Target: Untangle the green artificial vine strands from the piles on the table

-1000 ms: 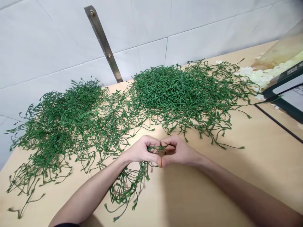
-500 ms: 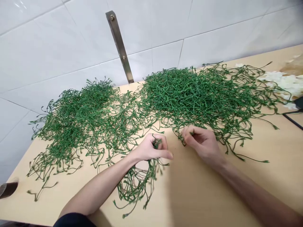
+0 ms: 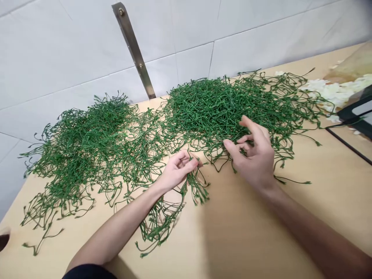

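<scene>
Two heaps of thin green plastic stems lie on the wooden table point(image 3: 238, 240): a left heap point(image 3: 87, 143) and a right heap point(image 3: 226, 104). My left hand point(image 3: 177, 170) is closed on a bunch of green stems point(image 3: 162, 217) that trails down toward me beside my forearm. My right hand point(image 3: 255, 155) hovers over the near edge of the right heap with fingers spread and nothing in them.
A white tiled wall rises behind the table, with a slanted metal bracket point(image 3: 133, 46) fixed to it. White petals point(image 3: 334, 91) are piled at the far right beside a dark box point(image 3: 359, 116). A thin black cable runs along the right edge.
My hands were joined at the bunch, then parted. My right hand has moved up and right to the right heap and opened. My left hand keeps the bunch.
</scene>
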`<action>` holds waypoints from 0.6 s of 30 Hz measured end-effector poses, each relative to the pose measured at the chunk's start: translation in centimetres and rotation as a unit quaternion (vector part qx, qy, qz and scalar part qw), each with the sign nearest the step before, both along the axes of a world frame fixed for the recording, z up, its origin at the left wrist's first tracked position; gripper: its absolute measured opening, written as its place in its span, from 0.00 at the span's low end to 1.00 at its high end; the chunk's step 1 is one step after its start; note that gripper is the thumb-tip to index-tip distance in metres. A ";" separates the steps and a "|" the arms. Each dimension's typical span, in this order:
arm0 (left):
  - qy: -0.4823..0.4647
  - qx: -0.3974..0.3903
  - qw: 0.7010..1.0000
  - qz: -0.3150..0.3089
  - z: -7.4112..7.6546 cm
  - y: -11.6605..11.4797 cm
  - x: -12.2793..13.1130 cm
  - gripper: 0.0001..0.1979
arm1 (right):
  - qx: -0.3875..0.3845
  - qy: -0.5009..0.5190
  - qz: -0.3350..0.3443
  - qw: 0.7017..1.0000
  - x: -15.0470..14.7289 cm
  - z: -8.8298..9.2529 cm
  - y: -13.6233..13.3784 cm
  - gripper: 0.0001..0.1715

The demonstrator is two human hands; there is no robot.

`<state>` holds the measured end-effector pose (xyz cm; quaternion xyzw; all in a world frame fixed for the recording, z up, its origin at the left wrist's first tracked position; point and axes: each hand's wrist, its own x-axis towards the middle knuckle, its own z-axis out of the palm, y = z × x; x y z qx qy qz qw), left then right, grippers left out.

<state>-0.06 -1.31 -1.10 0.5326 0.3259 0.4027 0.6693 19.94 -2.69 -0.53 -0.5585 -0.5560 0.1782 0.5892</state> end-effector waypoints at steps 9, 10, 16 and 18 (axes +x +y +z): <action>0.030 -0.048 0.997 0.059 0.8 -0.1 0.3 0.25 | -0.138 0.115 0.254 0.950 -0.9 1.4 -0.8 0.13; 0.032 -0.053 0.996 0.062 0.8 -0.1 0.3 0.26 | -0.153 0.116 0.275 0.942 -1.0 1.4 -0.9 0.15; 0.057 -0.040 0.996 0.050 1.0 -0.2 0.5 0.28 | -0.119 -0.004 0.286 0.951 -1.5 1.1 -1.4 0.14; 0.055 -0.035 0.997 0.048 0.9 -0.3 0.4 0.27 | -0.019 -0.074 0.260 0.963 -1.5 0.9 -1.3 0.07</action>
